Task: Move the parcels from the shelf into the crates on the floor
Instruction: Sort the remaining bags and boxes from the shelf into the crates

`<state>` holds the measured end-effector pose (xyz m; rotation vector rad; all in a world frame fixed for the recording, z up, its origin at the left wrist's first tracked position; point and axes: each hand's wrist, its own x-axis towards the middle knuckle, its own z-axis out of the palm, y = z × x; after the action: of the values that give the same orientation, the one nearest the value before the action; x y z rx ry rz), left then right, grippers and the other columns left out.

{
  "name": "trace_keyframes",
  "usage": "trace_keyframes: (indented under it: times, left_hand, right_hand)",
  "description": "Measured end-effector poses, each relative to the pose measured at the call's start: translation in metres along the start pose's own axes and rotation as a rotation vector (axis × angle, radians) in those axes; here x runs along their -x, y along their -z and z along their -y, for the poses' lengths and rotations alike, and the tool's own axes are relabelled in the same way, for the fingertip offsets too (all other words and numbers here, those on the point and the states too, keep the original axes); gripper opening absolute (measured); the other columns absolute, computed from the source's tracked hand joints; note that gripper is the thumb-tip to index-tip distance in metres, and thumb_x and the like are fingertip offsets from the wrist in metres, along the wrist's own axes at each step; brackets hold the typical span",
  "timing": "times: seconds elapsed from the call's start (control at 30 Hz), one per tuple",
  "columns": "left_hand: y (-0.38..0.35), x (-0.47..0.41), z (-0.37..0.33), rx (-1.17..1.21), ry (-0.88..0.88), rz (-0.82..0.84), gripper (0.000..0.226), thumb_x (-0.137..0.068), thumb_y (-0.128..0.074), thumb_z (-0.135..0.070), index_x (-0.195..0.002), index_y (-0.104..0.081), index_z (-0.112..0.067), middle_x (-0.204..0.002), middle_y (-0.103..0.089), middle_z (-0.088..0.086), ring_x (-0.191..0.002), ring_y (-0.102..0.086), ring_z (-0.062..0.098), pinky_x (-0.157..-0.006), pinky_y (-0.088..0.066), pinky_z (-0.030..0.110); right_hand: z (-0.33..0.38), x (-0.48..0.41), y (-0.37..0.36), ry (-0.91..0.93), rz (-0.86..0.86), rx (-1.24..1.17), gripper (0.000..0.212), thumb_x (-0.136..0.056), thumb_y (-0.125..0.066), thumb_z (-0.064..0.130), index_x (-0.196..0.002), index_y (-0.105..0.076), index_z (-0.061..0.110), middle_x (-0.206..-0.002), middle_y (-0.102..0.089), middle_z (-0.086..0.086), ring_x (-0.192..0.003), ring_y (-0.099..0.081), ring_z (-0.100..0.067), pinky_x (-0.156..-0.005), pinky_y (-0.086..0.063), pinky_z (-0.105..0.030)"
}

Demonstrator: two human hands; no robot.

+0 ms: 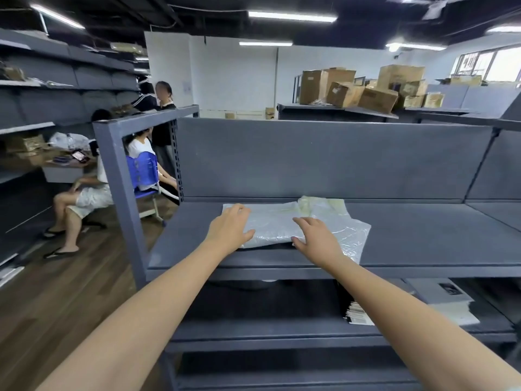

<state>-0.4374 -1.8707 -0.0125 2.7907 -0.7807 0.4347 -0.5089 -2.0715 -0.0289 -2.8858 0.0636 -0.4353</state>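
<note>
A flat parcel (pixel 275 224) in clear plastic wrap lies on the top board of the grey shelf (pixel 423 238). A second, crinkled clear bag (pixel 349 230) lies partly under it on the right. My left hand (pixel 229 228) rests on the parcel's left end with fingers spread and thumb at the front edge. My right hand (pixel 317 239) lies on its right end, thumb at the front edge too. No crates are in view.
The shelf's back panel (pixel 332 156) rises behind the parcel. On the lower board lie a white flat packet (pixel 448 303) and dark items (pixel 352 309). Several people sit and stand at the left by a blue chair (pixel 142 172). Cardboard boxes (pixel 363 88) are stacked at the back.
</note>
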Motion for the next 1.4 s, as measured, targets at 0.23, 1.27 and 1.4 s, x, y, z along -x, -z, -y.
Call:
trace_keyframes:
  times: [0.23, 1.27, 1.4]
  left_hand:
    - [-0.049, -0.047, 0.03, -0.033, -0.032, 0.101, 0.082, -0.084, -0.063, -0.049, -0.147, -0.024, -0.014, -0.156, -0.02, 0.004, -0.141, -0.025, 0.021, -0.106, -0.037, 0.037]
    - [0.01, -0.062, 0.033, 0.184, 0.057, -0.648, 0.095, -0.085, -0.052, -0.051, -0.149, 0.0, -0.005, -0.154, 0.002, 0.027, -0.145, -0.003, 0.036, -0.118, -0.008, 0.046]
    - [0.023, -0.051, 0.018, 0.659, 0.167, -0.407, 0.107, -0.082, -0.063, -0.047, -0.144, 0.023, -0.03, -0.155, 0.024, 0.011, -0.147, 0.003, 0.027, -0.114, -0.021, 0.047]
  right_hand:
    - [0.001, -0.064, -0.045, 0.065, 0.122, 0.073, 0.062, -0.095, -0.05, 0.035, -0.148, -0.024, 0.02, -0.153, -0.028, -0.003, -0.141, -0.023, -0.023, -0.111, -0.027, -0.034]
    - [0.011, -0.101, 0.038, 0.218, -0.365, -0.041, 0.049, -0.092, -0.044, 0.007, -0.138, -0.04, 0.022, -0.13, -0.054, -0.002, -0.108, -0.055, -0.032, -0.08, -0.047, -0.039]
    - [0.006, -0.074, 0.071, 0.188, -0.444, -0.505, 0.045, -0.096, -0.044, 0.01, -0.14, -0.036, 0.017, -0.123, -0.055, 0.003, -0.107, -0.055, -0.022, -0.084, -0.041, -0.029]
